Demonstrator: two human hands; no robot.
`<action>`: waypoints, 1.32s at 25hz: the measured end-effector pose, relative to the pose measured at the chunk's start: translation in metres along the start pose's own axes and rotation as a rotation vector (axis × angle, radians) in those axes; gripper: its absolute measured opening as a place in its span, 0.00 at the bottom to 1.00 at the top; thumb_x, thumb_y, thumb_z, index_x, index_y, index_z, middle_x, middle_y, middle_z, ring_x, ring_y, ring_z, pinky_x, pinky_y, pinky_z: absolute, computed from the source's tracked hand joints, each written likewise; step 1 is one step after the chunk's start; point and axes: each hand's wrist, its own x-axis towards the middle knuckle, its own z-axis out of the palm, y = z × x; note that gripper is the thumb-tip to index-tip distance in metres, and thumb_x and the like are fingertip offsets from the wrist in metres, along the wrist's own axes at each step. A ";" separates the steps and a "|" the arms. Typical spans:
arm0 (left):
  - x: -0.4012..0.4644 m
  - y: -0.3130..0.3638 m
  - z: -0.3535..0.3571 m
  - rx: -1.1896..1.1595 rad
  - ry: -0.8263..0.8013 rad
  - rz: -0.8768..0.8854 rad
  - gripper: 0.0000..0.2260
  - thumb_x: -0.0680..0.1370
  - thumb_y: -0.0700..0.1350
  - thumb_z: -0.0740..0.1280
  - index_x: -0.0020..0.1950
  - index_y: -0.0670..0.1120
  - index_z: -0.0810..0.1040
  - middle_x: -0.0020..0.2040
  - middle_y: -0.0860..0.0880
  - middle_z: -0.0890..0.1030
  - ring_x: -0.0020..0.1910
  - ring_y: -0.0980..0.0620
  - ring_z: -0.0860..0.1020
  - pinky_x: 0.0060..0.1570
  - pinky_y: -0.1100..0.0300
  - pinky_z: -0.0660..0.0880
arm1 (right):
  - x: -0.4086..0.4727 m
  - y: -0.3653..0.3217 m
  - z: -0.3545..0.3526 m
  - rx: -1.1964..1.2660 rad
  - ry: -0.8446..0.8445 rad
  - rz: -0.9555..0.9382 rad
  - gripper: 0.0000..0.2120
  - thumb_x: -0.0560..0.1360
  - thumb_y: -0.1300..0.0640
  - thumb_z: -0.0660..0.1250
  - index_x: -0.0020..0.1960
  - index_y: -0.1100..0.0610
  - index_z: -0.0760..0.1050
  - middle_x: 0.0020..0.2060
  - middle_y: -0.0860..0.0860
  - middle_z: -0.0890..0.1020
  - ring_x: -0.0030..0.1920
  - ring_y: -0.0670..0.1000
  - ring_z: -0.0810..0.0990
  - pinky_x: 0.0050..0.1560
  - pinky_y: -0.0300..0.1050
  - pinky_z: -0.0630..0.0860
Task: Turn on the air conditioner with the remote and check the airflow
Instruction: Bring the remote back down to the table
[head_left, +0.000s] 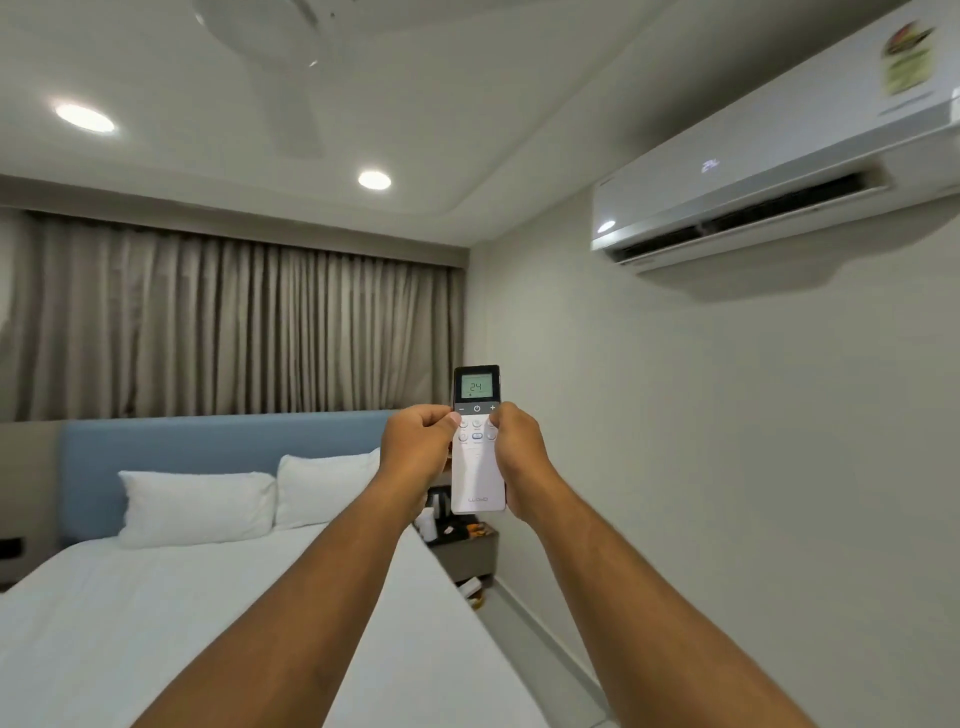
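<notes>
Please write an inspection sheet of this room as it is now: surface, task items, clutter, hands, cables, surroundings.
Surface: bed with white sheet, two pillows at the blue headboard.
Job's things: remote held upright, screen reads 24; air conditioner high on the right wall, flap open, display lit.
Clutter: small items on the bedside table, too small to identify.
Grips: left hand and right hand both hold the remote, thumbs on its buttons.
Cables: nothing seen.
Surroundings: closed curtains, ceiling lights on, ceiling fan.
</notes>
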 end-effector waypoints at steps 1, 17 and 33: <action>0.000 -0.012 -0.014 -0.004 0.017 -0.040 0.05 0.77 0.41 0.65 0.46 0.45 0.81 0.43 0.46 0.84 0.40 0.47 0.82 0.41 0.53 0.80 | 0.001 0.012 0.010 -0.008 -0.023 0.025 0.12 0.77 0.59 0.53 0.41 0.55 0.73 0.38 0.55 0.80 0.33 0.53 0.75 0.36 0.42 0.69; -0.176 -0.313 -0.183 0.059 0.308 -0.797 0.05 0.77 0.40 0.65 0.47 0.41 0.80 0.45 0.43 0.85 0.42 0.46 0.84 0.42 0.52 0.82 | -0.090 0.377 0.100 -0.149 -0.297 0.676 0.14 0.77 0.63 0.58 0.57 0.59 0.79 0.48 0.56 0.85 0.40 0.53 0.82 0.38 0.43 0.76; -0.408 -0.568 -0.208 0.195 0.401 -1.345 0.06 0.76 0.38 0.65 0.44 0.46 0.80 0.45 0.46 0.83 0.43 0.48 0.83 0.41 0.54 0.80 | -0.278 0.678 0.038 -0.366 -0.280 1.096 0.11 0.77 0.67 0.63 0.49 0.57 0.82 0.50 0.56 0.86 0.49 0.56 0.85 0.50 0.52 0.82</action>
